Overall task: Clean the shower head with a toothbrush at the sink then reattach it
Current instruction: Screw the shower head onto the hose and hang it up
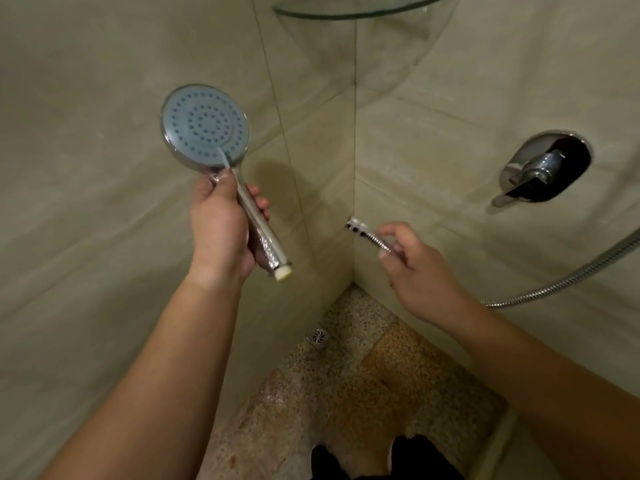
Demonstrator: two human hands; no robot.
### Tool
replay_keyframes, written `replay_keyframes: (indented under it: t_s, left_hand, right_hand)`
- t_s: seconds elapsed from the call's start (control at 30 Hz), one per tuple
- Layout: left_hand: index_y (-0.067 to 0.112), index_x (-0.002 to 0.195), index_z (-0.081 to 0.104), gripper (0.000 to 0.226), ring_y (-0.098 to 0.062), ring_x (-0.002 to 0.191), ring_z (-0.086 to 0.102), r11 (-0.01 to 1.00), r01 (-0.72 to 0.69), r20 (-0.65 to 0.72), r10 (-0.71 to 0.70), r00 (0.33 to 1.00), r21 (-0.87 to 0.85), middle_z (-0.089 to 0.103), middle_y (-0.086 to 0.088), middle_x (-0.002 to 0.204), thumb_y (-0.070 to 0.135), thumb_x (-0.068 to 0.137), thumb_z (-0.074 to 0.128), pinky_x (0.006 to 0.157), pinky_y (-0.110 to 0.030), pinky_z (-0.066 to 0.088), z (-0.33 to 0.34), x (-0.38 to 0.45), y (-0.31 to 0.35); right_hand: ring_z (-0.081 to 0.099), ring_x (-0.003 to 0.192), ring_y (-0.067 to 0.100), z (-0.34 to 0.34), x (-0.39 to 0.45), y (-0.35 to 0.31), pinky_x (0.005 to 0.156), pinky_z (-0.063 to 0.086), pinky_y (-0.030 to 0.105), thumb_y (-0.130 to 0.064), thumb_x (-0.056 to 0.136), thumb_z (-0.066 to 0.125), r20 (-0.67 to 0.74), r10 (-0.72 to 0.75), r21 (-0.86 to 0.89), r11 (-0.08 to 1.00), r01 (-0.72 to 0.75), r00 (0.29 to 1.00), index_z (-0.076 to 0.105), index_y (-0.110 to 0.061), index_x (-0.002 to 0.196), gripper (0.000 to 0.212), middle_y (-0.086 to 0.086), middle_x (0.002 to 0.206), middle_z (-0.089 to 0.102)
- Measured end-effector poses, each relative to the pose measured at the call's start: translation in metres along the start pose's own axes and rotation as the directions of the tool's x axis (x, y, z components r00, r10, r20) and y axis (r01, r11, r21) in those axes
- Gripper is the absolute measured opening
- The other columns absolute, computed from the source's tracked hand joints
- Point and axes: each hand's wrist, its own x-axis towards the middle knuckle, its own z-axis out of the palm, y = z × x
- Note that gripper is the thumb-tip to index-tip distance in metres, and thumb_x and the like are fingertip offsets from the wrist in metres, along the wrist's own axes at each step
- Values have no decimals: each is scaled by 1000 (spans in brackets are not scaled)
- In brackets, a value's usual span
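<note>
Left hand [221, 220] is gripping the chrome handle of the shower head [205, 126], fingers wrapped round it and thumb lying up along the stem; the round grey-blue spray face is tilting up toward 11 o'clock, facing the camera, while the white threaded end [283, 273] is pointing down toward 5 o'clock, bare and unattached. Right hand [419, 268] is pinching the metal hose [575, 271] just behind its end fitting [356, 226], which is aiming toward 10 o'clock at the wall corner, apart from the handle's threaded end. From that hand, the hose is looping away toward 3 o'clock. At 2 o'clock from the right hand, a chrome mixer lever [540, 168] is sitting on the tiled wall [104, 202]. Down at 6 o'clock, a small floor drain [318, 337] is lying in the speckled floor [363, 393]. A glass corner shelf [356, 10] is showing at 12 o'clock.
</note>
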Motion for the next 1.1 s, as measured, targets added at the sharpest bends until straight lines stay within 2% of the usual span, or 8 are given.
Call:
replay_keyframes:
  t_s: [0.1, 0.3, 0.4, 0.63, 0.73, 0.8, 0.9, 1.1]
  left_hand:
    - [10, 116, 49, 16, -17, 56, 56, 999, 16, -11, -17, 1000, -52, 56, -8, 77, 22, 107, 44, 52, -28, 47, 16, 1, 6]
    - [10, 123, 50, 22, -15, 55, 56, 982, 16, -57, -27, 998, -187, 57, -6, 76, 24, 108, 43, 53, -28, 48, 46, -10, 16]
    - [11, 122, 51, 20, -15, 54, 55, 970, -1, -100, -24, 995, -243, 56, -7, 77, 23, 108, 42, 52, -27, 48, 62, -17, 24]
    - [9, 122, 51, 22, -16, 55, 58, 951, -38, -159, -12, 987, -308, 57, -9, 80, 24, 108, 43, 54, -29, 50, 79, -19, 34]
    - [9, 123, 52, 23, -17, 56, 58, 949, -67, -187, 8, 982, -309, 57, -9, 80, 24, 108, 43, 56, -30, 51, 84, -19, 39]
    - [12, 116, 53, 18, -17, 56, 58, 952, -98, -203, 39, 978, -290, 57, -8, 81, 25, 108, 42, 57, -30, 51, 89, -19, 41]
    - [15, 111, 52, 14, -17, 56, 56, 951, -132, -211, 73, 975, -279, 55, -8, 81, 24, 109, 41, 57, -31, 50, 93, -18, 42]
    - [13, 109, 51, 13, -16, 57, 55, 955, -175, -222, 121, 967, -238, 56, -8, 81, 23, 108, 41, 56, -31, 50, 98, -20, 38]
  right_hand:
    - [63, 82, 15, -6, -9, -25, 79, 49, 33, -36, 101, 50, -79, -115, -44, 993, 112, 990, 53, -28, 134, 34, -14, 95, 61]
    - [54, 78, 5, -21, -14, -43, 67, 36, 25, -34, 95, 45, -115, -210, 0, 977, 211, 971, 59, -28, 115, 25, -17, 81, 55]
    - [53, 77, 8, -29, -12, -41, 69, 37, 29, -40, 92, 42, -77, -159, 110, 980, 167, 984, 54, -40, 114, 25, -14, 80, 56]
    - [52, 80, -1, -34, -7, -40, 76, 41, 27, -54, 94, 39, -63, -251, 161, 953, 258, 966, 57, -37, 116, 33, -30, 81, 55]
    - [56, 68, 4, -36, -6, -44, 62, 43, 26, -39, 98, 54, -141, -310, 169, 928, 332, 940, 56, -44, 97, 5, -22, 77, 59]
    - [59, 68, 8, -38, -7, -50, 60, 49, 32, -29, 96, 62, -179, -357, 163, 908, 385, 917, 56, -45, 94, 17, -16, 81, 62]
    - [63, 72, 12, -37, -5, -57, 63, 53, 41, -22, 92, 68, -198, -388, 172, 890, 422, 900, 63, -31, 103, 14, -12, 81, 63]
    - [65, 64, 17, -30, 2, -58, 54, 54, 41, -20, 88, 72, -267, -390, 180, 878, 443, 881, 67, -22, 106, 18, -7, 77, 65]
